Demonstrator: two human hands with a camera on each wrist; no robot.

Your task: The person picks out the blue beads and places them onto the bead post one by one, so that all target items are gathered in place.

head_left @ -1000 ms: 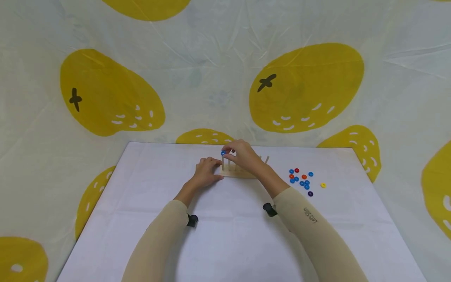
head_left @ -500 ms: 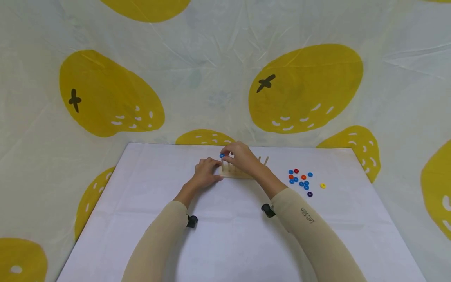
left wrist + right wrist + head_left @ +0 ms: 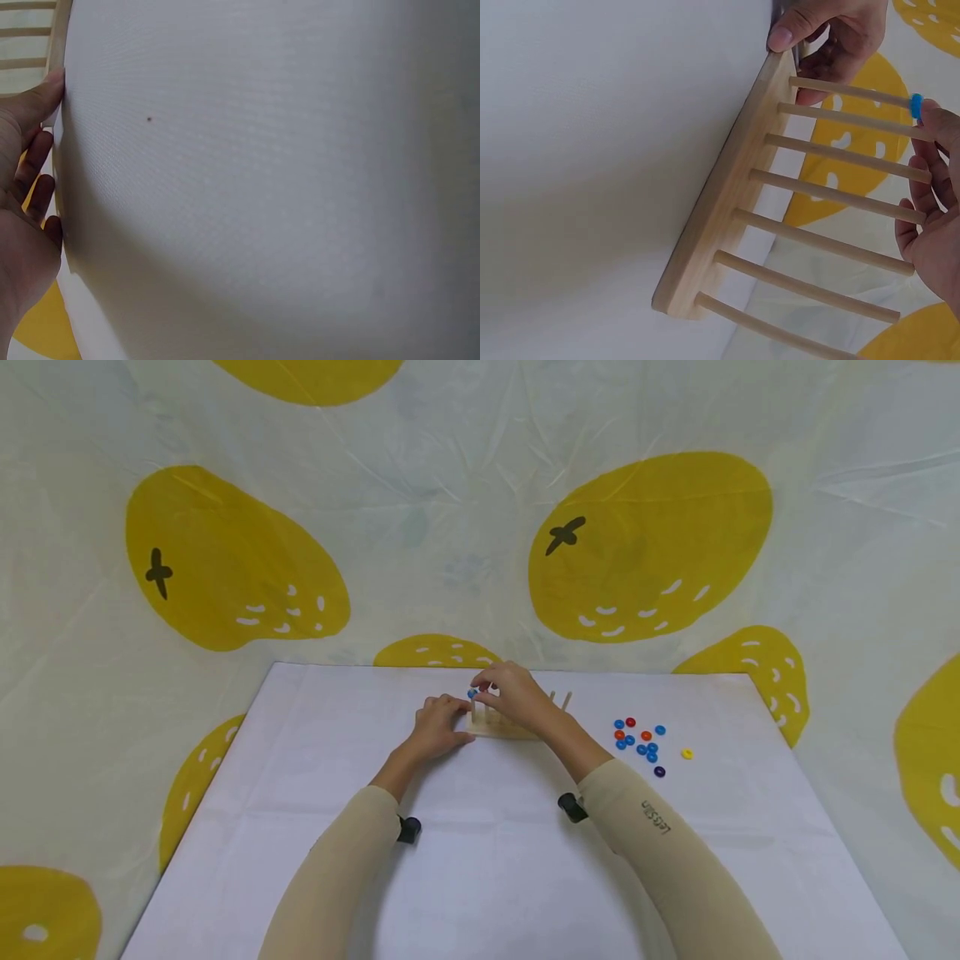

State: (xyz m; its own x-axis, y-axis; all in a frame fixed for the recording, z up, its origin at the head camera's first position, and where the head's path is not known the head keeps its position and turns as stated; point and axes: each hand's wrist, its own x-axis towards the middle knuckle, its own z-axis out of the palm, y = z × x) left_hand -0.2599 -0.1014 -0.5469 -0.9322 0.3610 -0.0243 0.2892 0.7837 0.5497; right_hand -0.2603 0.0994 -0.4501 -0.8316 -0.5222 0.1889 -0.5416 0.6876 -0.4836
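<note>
A wooden peg stand (image 3: 718, 191) with several upright pegs sits near the back of the table. My left hand (image 3: 437, 727) holds its left end, thumb at the front side and fingers behind, as the right wrist view shows. A small blue ring (image 3: 916, 106) is at the tip of the leftmost peg (image 3: 855, 91). My right hand (image 3: 516, 695) pinches this ring between thumb and fingertips, the other fingers bent near the tops of neighbouring pegs. In the left wrist view, the left thumb (image 3: 46, 91) presses against the stand's edge.
Right of the stand lie loose rings: several blue ones (image 3: 642, 750), red and orange ones (image 3: 647, 736), a dark purple ring (image 3: 659, 772) and a yellow ring (image 3: 687, 754). A white cloth covers the table (image 3: 480, 877). Behind hangs a fruit-patterned curtain (image 3: 442, 527).
My right hand has come down slightly with the blue ring, which now sits a little lower at the leftmost peg's tip. The left hand keeps its place on the stand.
</note>
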